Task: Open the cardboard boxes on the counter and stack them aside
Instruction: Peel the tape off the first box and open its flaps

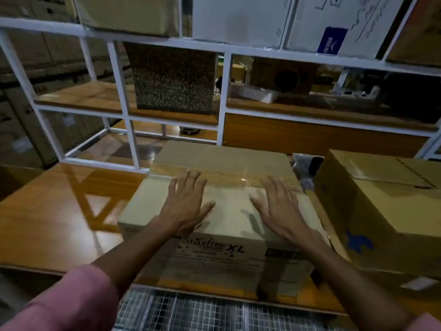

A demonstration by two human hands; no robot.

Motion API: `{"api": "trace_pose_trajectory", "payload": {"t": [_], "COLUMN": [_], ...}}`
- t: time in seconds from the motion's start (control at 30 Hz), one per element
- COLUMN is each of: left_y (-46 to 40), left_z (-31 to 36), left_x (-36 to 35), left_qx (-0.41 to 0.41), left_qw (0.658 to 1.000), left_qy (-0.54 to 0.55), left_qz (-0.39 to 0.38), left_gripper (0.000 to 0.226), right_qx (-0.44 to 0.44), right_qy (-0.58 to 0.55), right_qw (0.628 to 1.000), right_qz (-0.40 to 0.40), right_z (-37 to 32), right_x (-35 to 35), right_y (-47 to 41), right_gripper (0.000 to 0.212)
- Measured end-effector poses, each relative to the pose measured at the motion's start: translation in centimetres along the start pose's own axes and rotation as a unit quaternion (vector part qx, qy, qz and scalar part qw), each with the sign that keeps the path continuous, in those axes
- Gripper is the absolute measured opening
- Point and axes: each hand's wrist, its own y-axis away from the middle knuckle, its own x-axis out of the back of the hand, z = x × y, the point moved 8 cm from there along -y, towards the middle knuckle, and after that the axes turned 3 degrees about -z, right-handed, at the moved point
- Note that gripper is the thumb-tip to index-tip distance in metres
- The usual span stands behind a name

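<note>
A pale cardboard box (229, 209) printed "Stayfree XL" on its front stands on the wooden counter (59, 211) right in front of me. Clear tape (233, 174) runs across its closed top flaps. My left hand (185, 203) lies flat on the top with its fingers spread and straight. My right hand (278, 206) lies flat beside it, also spread, near the tape line. A second brown cardboard box (381, 204), taped shut and with a blue mark on its side, stands against the first box's right side.
A white metal shelf frame (224, 96) rises behind the counter, holding a speckled box (174, 77) and more cartons above. Stacked cartons (21, 91) fill the far left. A wire mesh surface (202, 314) lies below the counter's front edge.
</note>
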Motion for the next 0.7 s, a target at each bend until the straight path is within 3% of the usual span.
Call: {"api": "trace_pose_trajectory", "payload": {"t": [0.1, 0.47, 0.7], "left_y": [1.2, -4.4, -4.8], "left_z": [-2.2, -4.2, -4.6], "left_x": [-2.8, -3.7, -3.8], "left_qx": [0.019, -0.009, -0.009], "left_qw": [0.999, 0.999, 1.000], "left_qy": [-0.011, -0.026, -0.006], "left_qz": [-0.042, -0.027, -0.001], "left_gripper": [0.073, 0.049, 0.047], "right_qx": [-0.027, -0.076, -0.080], "right_qy": [0.043, 0.079, 0.101], "right_qw": [0.997, 0.994, 0.991], "right_qz": [-0.054, -0.021, -0.025], "right_z": [1.5, 3.0, 3.1], "right_x": [-3.4, -4.4, -4.8], "right_y": [1.8, -3.1, -3.5], "right_gripper": [0.086, 0.046, 0.042]}}
